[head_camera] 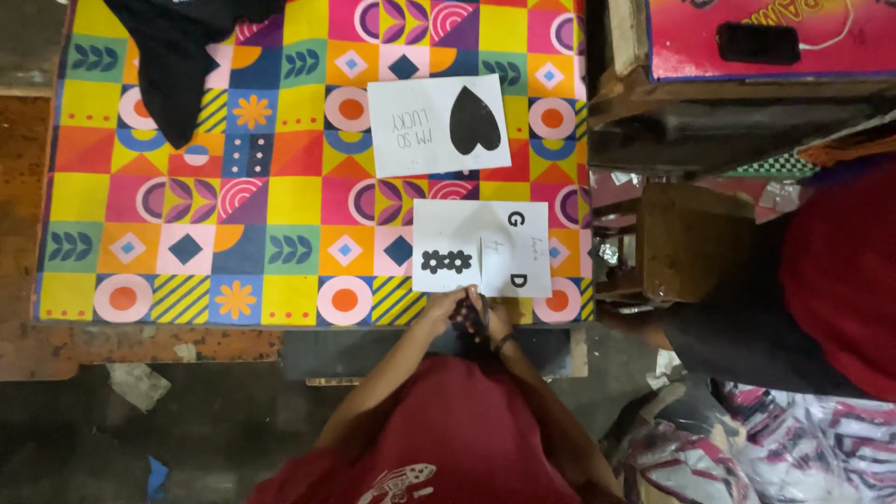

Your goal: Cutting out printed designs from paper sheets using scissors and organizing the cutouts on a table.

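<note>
My left hand [441, 308] and my right hand [495, 317] meet at the near edge of a colourful patterned mat [280, 187]. Both have their fingers closed around a small dark piece [469, 315] held between them; what it is I cannot make out. A dark band circles my right wrist. Just beyond the hands lies a white sheet [467, 224] with a black row of flower-like shapes, two large letters and a small paper slip. Farther away lies a second white sheet [411, 149] with a black heart [474, 121] and some lettering.
A black cloth [177, 65] drapes over the mat's far left corner. Another person in red [840, 271] sits at the right beside a wooden stool [691, 243]. A pink box [840, 37] carrying a black device [758, 44] stands at the far right. Patterned plastic wrappers [747, 448] lie near right.
</note>
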